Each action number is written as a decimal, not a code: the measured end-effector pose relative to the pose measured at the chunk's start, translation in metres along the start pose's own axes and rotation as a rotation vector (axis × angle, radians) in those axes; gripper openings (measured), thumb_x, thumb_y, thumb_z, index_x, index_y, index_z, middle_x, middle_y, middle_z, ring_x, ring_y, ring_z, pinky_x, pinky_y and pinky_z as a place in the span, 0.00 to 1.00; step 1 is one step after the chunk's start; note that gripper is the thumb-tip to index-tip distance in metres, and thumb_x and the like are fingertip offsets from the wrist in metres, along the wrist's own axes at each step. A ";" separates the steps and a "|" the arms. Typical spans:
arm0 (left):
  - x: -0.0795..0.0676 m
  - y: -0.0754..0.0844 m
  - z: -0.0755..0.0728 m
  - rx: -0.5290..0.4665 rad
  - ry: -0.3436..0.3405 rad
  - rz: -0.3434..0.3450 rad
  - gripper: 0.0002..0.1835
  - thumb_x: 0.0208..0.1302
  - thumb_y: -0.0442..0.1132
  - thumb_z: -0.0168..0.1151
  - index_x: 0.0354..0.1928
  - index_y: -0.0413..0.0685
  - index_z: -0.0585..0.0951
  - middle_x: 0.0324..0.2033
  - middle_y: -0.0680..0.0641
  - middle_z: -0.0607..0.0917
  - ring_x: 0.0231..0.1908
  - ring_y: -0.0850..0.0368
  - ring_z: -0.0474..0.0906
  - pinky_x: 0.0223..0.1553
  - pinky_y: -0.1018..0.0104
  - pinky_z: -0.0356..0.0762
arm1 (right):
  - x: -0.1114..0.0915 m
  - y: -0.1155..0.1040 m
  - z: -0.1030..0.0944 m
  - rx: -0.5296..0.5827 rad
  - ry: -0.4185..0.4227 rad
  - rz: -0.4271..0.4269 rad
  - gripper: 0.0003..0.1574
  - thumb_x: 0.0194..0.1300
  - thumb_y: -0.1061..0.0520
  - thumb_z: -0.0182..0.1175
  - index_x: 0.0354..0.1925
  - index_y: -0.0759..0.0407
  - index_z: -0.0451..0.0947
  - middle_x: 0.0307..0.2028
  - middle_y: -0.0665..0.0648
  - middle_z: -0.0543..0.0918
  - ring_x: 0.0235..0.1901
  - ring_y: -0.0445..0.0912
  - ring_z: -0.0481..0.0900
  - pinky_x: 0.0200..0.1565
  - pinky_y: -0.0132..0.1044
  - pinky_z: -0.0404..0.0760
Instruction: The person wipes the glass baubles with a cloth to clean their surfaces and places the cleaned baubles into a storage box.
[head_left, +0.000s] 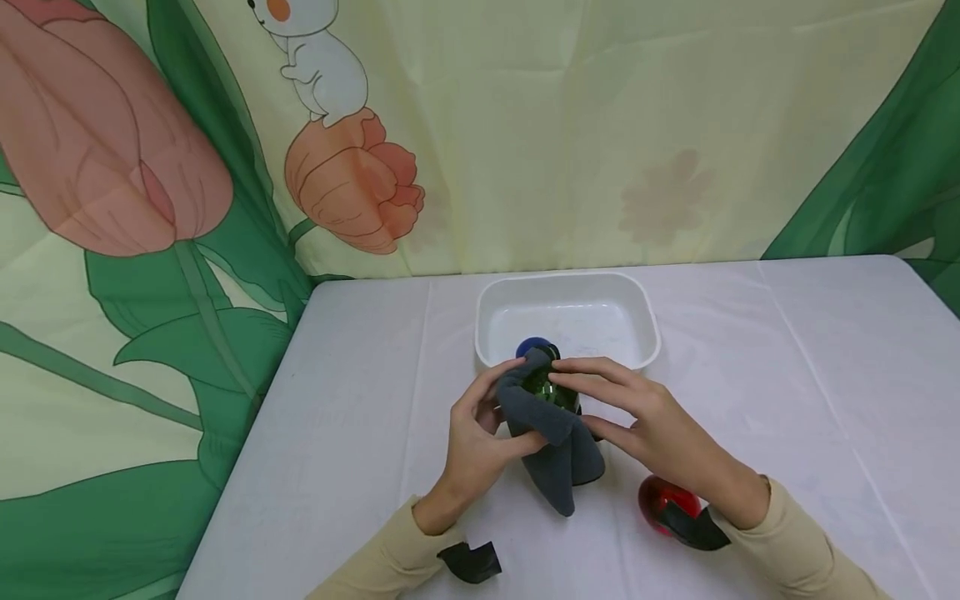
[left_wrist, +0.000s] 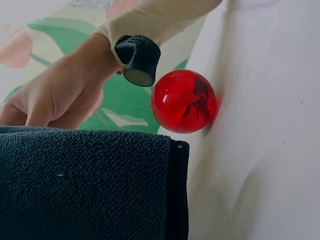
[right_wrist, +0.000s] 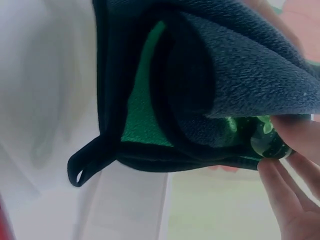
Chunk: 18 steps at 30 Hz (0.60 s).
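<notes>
A dark grey-blue towel (head_left: pixel 558 446) with a black hem and a hanging loop is draped partly around a transparent green ball (head_left: pixel 551 390). My left hand (head_left: pixel 480 442) grips the towel, its thumb at the front and its fingers behind. On the other side, my right hand (head_left: pixel 645 417) pinches the ball at the towel's opening. In the right wrist view the green ball (right_wrist: pixel 270 142) shows between thumb and fingers, partly covered by the towel (right_wrist: pixel 250 65). The ball's lower part is hidden in the folds.
A white rectangular tray (head_left: pixel 645 317) stands behind the hands. A blue round thing (head_left: pixel 532 343), mostly hidden by the towel, shows at its front. A transparent red ball (head_left: pixel 660 504) lies on the white tablecloth (head_left: pixel 360 400) near the right wrist. A printed curtain hangs behind the table.
</notes>
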<state>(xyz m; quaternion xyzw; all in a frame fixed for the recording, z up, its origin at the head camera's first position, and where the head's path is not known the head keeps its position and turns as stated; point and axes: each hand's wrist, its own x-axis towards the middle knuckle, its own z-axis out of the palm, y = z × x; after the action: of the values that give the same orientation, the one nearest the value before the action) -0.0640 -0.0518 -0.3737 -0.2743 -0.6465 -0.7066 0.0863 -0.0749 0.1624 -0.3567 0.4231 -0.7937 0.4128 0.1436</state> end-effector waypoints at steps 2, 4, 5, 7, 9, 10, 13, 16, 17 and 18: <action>0.000 0.000 0.000 -0.003 0.000 -0.002 0.35 0.42 0.16 0.65 0.58 0.29 0.67 0.48 0.31 0.77 0.47 0.45 0.77 0.44 0.56 0.78 | 0.000 0.001 0.001 -0.016 0.004 -0.019 0.30 0.65 0.44 0.50 0.59 0.58 0.71 0.58 0.57 0.71 0.56 0.48 0.71 0.52 0.25 0.70; 0.000 0.000 0.000 0.000 0.003 -0.002 0.35 0.42 0.16 0.65 0.57 0.29 0.67 0.48 0.32 0.77 0.47 0.45 0.77 0.44 0.56 0.78 | 0.000 0.000 0.001 -0.033 0.004 -0.040 0.30 0.66 0.44 0.49 0.59 0.59 0.71 0.58 0.57 0.71 0.56 0.48 0.71 0.51 0.24 0.71; 0.000 0.000 0.000 0.000 0.004 -0.001 0.35 0.42 0.16 0.65 0.57 0.28 0.67 0.48 0.31 0.77 0.47 0.45 0.77 0.44 0.56 0.78 | 0.000 0.000 0.001 -0.041 0.003 -0.048 0.29 0.66 0.45 0.49 0.60 0.59 0.70 0.58 0.57 0.71 0.55 0.48 0.71 0.51 0.24 0.71; -0.001 -0.001 0.000 0.001 0.004 0.000 0.35 0.42 0.15 0.65 0.57 0.28 0.67 0.48 0.31 0.77 0.47 0.45 0.77 0.44 0.56 0.78 | 0.000 -0.001 0.001 -0.053 -0.006 -0.045 0.29 0.67 0.45 0.48 0.60 0.58 0.70 0.58 0.57 0.70 0.55 0.47 0.72 0.51 0.24 0.71; -0.001 -0.001 0.000 -0.001 0.003 -0.002 0.35 0.42 0.16 0.65 0.57 0.28 0.67 0.48 0.32 0.77 0.47 0.46 0.77 0.44 0.57 0.78 | -0.001 -0.002 0.000 -0.068 -0.019 -0.026 0.30 0.66 0.44 0.47 0.61 0.57 0.69 0.59 0.56 0.70 0.55 0.47 0.72 0.51 0.24 0.70; -0.001 -0.001 0.000 -0.002 0.003 -0.004 0.35 0.42 0.16 0.65 0.57 0.29 0.67 0.48 0.32 0.77 0.47 0.46 0.77 0.44 0.57 0.78 | -0.001 -0.002 0.000 -0.070 -0.027 -0.010 0.30 0.66 0.43 0.47 0.61 0.57 0.69 0.59 0.56 0.69 0.55 0.47 0.72 0.52 0.24 0.70; 0.000 -0.001 0.000 0.001 0.002 -0.008 0.35 0.42 0.16 0.65 0.58 0.29 0.67 0.48 0.32 0.77 0.46 0.46 0.77 0.43 0.57 0.78 | -0.002 -0.003 -0.001 -0.082 -0.048 0.034 0.32 0.65 0.42 0.46 0.62 0.56 0.68 0.59 0.55 0.69 0.55 0.47 0.71 0.53 0.24 0.69; 0.000 -0.001 0.001 0.006 0.001 -0.006 0.35 0.43 0.16 0.66 0.58 0.30 0.68 0.48 0.32 0.77 0.46 0.46 0.77 0.43 0.57 0.78 | -0.003 -0.004 -0.002 -0.064 -0.055 0.072 0.32 0.64 0.43 0.49 0.62 0.56 0.67 0.59 0.55 0.69 0.55 0.47 0.71 0.54 0.25 0.69; 0.000 -0.001 0.001 0.007 0.000 -0.005 0.35 0.42 0.16 0.66 0.58 0.30 0.67 0.48 0.32 0.77 0.46 0.46 0.77 0.43 0.57 0.78 | -0.003 -0.004 -0.002 -0.051 -0.052 0.083 0.31 0.63 0.46 0.52 0.62 0.56 0.67 0.59 0.55 0.69 0.55 0.47 0.71 0.54 0.26 0.69; 0.000 -0.001 0.001 0.006 -0.002 -0.005 0.35 0.42 0.16 0.66 0.58 0.30 0.67 0.48 0.32 0.77 0.47 0.46 0.77 0.43 0.57 0.78 | -0.003 -0.004 -0.002 -0.024 -0.048 0.099 0.31 0.62 0.49 0.56 0.62 0.56 0.68 0.59 0.55 0.69 0.55 0.47 0.72 0.53 0.27 0.70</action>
<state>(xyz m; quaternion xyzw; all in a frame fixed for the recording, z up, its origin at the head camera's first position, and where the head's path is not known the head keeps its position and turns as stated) -0.0646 -0.0505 -0.3744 -0.2732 -0.6494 -0.7046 0.0848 -0.0699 0.1644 -0.3545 0.3912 -0.8218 0.3997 0.1089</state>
